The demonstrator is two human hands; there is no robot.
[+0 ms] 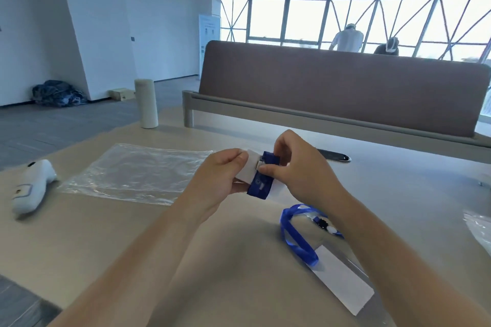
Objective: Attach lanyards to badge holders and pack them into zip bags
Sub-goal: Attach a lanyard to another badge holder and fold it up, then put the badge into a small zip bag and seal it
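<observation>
My left hand [221,178] grips a badge holder [249,167] with a white insert, held above the table's middle. A folded blue lanyard [261,184] lies across that holder, and my right hand [297,167] pinches its clip end against the holder's top edge. A clear zip bag [132,170] lies flat on the table to the left of my hands. Nearer me on the right lies a second badge holder [342,279] with a white card, a blue lanyard [295,236] clipped to it and looped beside it.
A white handheld device [30,188] rests at the table's left edge. A pale cylinder [146,103] stands at the far left corner. A brown divider panel [345,87] borders the back. More clear plastic [478,228] shows at the right edge. Two people stand by the windows.
</observation>
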